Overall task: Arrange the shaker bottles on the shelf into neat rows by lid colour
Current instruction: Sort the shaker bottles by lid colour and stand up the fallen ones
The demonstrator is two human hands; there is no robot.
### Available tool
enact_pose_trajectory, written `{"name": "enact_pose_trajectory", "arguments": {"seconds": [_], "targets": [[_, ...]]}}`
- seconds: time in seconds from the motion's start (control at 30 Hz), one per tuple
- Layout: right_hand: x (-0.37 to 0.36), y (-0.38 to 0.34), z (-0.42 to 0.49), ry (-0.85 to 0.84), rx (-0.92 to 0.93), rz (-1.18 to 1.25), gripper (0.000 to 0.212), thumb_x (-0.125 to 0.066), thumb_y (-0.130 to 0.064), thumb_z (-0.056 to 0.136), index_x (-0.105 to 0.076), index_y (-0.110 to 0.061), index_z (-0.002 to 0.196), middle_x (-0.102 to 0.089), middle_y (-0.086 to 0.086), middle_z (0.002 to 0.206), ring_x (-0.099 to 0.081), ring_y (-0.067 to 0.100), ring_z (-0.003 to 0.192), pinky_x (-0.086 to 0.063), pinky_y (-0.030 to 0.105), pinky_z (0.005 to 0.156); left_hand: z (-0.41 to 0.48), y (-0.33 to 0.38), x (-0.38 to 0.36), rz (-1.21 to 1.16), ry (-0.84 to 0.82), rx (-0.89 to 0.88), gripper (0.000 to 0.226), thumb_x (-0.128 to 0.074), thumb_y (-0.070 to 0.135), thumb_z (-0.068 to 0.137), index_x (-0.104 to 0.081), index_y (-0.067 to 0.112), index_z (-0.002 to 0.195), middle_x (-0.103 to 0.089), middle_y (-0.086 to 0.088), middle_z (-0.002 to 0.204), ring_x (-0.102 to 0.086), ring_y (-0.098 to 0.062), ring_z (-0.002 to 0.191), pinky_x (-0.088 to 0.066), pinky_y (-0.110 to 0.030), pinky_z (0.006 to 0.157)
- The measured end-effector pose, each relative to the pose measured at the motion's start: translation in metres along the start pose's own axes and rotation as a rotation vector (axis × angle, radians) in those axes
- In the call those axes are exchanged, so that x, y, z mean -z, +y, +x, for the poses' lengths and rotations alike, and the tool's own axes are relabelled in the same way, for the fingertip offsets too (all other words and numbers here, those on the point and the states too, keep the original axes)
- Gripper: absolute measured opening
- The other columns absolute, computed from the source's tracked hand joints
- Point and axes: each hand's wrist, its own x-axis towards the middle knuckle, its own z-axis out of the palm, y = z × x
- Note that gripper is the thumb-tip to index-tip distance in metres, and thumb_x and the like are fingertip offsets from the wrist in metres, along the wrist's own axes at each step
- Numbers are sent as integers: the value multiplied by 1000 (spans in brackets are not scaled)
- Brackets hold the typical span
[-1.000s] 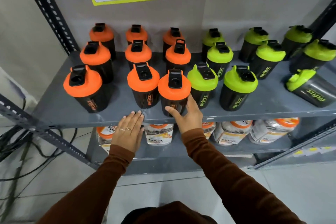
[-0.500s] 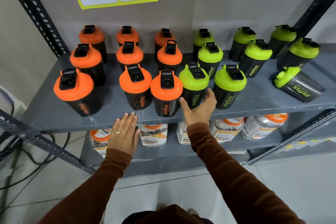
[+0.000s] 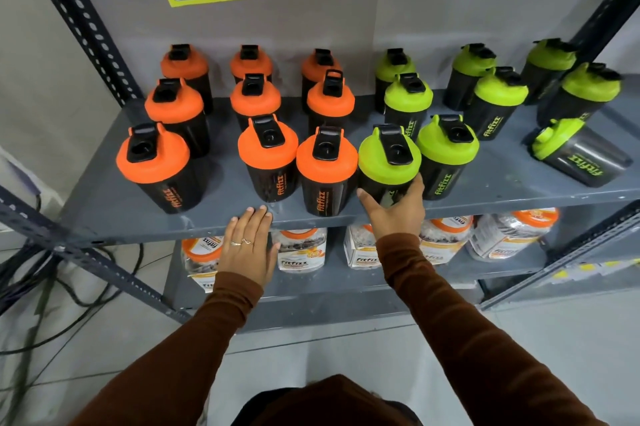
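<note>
Grey shelf (image 3: 502, 193): right hand (image 3: 396, 214) fingers wrap green-lidded shaker (image 3: 389, 162); left hand (image 3: 249, 245) flat, empty.

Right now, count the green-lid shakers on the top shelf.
9. Back row: three. Middle row: three. Front row: one in the right hand, one beside it, one lying on its side at far right. None seems hidden.

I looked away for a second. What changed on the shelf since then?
The right hand left the front orange-lidded bottle and moved right to grip the front green-lidded bottle. The left hand stayed on the shelf edge; the bottles kept their places.
</note>
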Motion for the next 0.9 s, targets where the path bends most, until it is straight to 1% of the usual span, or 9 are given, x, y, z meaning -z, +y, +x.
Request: {"name": "enact_pose_trajectory", "arguments": {"seconds": [0.27, 0.37, 0.5, 0.53, 0.63, 0.67, 0.77, 0.8, 0.9], "targets": [[22, 5, -14, 51, 98, 38, 86, -87, -17, 59, -39, -4, 129, -54, 8, 126, -54, 24, 118, -46, 41, 103, 0, 4, -11, -20, 50, 25, 53, -38, 35, 81, -48, 0, 120, -59, -21, 121, -46, -33, 117, -19, -42, 105], [34, 5, -23, 120, 181, 45, 86, -82, -33, 57, -40, -2, 126, -54, 10, 118, -56, 27, 113, -48, 41, 99, -3, 10, -14, -99, 83, 15, 54, -40, 35, 80, -45, -1, 120, -57, -24, 123, -35, -31, 120, -14, -41, 108], [55, 2, -20, 215, 231, 40, 92, -70, -42, 57, -37, 12, 124, -52, 27, 120, -47, 13, 110, -33, 3, 98, -15, 43, -21, -200, 101, -311, 48, -32, 38, 91, -41, 2, 122, -48, -21, 131, -26, -30, 129, -3, -33, 116], [62, 3, -16, 231, 227, 47, 92, -69, -42, 57, -36, 13, 123, -51, 28, 121, -47, 13, 111, -33, 4, 99, -13, 56, -21, -230, 100, -386, 48, -28, 38, 93, -41, 2, 122, -45, -19, 132, -26, -30, 130, -6, -33, 116], [83, 12, 0, 307, 181, 87, 92, -70, -41, 58, -33, 10, 126, -51, 26, 124, -52, 29, 116, -41, 34, 104, 7, 99, -15, -241, 91, -505, 47, -27, 36, 94, -40, 2, 124, -52, -18, 131, -32, -31, 127, -14, -36, 112], [90, 16, 8, 335, 171, 100, 92, -71, -40, 58, -33, 10, 126, -51, 23, 124, -52, 30, 116, -41, 36, 104, 16, 111, -13, -219, 85, -509, 48, -27, 36, 94, -38, 2, 126, -53, -18, 131, -32, -29, 127, -14, -35, 111], [108, 20, 34, 393, 112, 152, 88, -76, -28, 60, -31, 8, 127, -49, 13, 120, -51, 23, 113, -39, 6, 96, 46, 143, -8, -160, 52, -434, 56, -27, 43, 92, -40, 1, 127, -55, -17, 129, -35, -30, 126, -12, -36, 111], [114, 22, 45, 405, 100, 158, 88, -77, -26, 61, -32, 9, 127, -49, 14, 122, -51, 24, 114, -38, 6, 96, 55, 152, -8, -145, 32, -387, 60, -30, 46, 89, -45, 0, 125, -56, -17, 127, -41, -31, 125, -15, -37, 110], [129, 36, 81, 382, 92, 72, 91, -75, -39, 60, -36, 10, 126, -50, 24, 126, -50, 32, 118, -40, 39, 106, 74, 170, -10, -102, -53, -255, 68, -33, 51, 81, -58, -3, 115, -62, -18, 119, -57, -32, 113, -23, -39, 103]]}}
